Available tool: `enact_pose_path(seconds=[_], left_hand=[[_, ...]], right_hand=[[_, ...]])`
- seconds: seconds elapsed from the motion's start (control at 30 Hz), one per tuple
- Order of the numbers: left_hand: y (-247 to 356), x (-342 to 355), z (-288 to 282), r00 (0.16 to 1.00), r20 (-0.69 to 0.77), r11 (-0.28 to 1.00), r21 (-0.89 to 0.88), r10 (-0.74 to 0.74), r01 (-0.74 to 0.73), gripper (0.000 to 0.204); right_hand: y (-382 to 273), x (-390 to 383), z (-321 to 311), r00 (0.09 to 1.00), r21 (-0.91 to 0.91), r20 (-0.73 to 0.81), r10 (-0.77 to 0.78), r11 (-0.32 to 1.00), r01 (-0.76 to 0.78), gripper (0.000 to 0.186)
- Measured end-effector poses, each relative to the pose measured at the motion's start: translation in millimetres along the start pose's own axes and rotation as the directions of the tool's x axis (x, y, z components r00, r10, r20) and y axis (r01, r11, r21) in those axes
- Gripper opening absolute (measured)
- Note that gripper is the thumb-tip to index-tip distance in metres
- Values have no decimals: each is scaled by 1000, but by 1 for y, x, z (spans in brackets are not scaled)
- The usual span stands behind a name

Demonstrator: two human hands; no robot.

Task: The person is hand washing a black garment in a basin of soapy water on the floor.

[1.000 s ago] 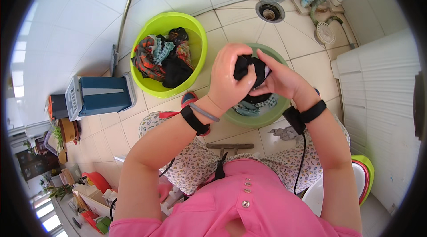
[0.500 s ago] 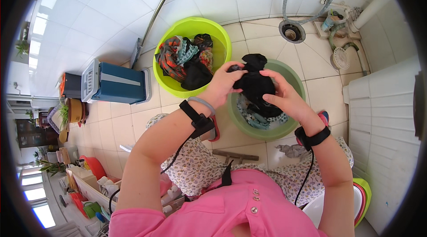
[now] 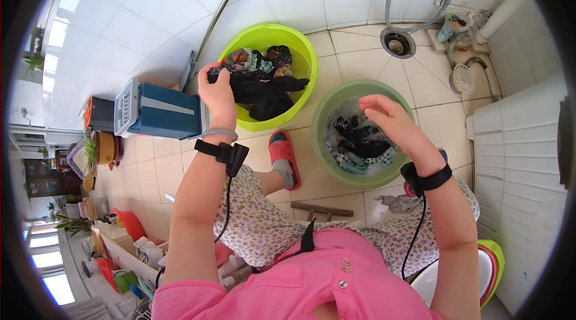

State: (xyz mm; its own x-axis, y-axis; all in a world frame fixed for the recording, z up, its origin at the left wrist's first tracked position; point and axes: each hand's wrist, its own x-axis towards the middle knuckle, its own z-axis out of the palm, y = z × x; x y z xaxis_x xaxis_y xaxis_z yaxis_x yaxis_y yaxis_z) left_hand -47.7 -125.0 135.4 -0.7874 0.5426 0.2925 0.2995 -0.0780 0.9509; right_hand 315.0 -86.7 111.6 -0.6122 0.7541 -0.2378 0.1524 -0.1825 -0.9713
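Note:
A black garment (image 3: 261, 93) stretches across the yellow-green basin (image 3: 311, 59), its left end pinched in the fingers of my left hand (image 3: 217, 96) at the basin's left rim. Under and behind it lie patterned clothes (image 3: 279, 59) in orange, red and teal. Over the right side of the dull green basin (image 3: 363, 182) hovers my right hand (image 3: 393, 120), fingers stretched out and holding nothing. Dark clothes and a teal patterned cloth (image 3: 351, 161) sit in sudsy water there, partly hidden by the hand.
A blue box-shaped bucket (image 3: 165, 110) and a long-handled mop (image 3: 219, 20) stand at the left. A floor drain (image 3: 396, 45) with a grey hose is at the back right. A wooden T-shaped piece (image 3: 323, 209) and a grey rag (image 3: 401, 202) lie near my feet.
My left hand has carried the black garment left from above the green basin to the yellow-green one. My right hand has let go of it and stays over the green basin.

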Motion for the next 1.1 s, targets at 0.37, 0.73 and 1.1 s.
enact_pose_path(seconds=[0.37, 0.73, 1.1], left_hand=[[11, 16, -15, 883, 17, 877, -109, -469, 468, 48], [33, -32, 25, 677, 629, 918, 175, -383, 356, 25], [37, -105, 87, 252, 964, 950, 151, -81, -272, 25]], right_hand=[[6, -2, -5, 997, -42, 3, 80, 996, -80, 31], [13, 6, -5, 998, -64, -15, 61, 996, -62, 33], [10, 18, -12, 993, -220, -62, 102, 969, -114, 32]])
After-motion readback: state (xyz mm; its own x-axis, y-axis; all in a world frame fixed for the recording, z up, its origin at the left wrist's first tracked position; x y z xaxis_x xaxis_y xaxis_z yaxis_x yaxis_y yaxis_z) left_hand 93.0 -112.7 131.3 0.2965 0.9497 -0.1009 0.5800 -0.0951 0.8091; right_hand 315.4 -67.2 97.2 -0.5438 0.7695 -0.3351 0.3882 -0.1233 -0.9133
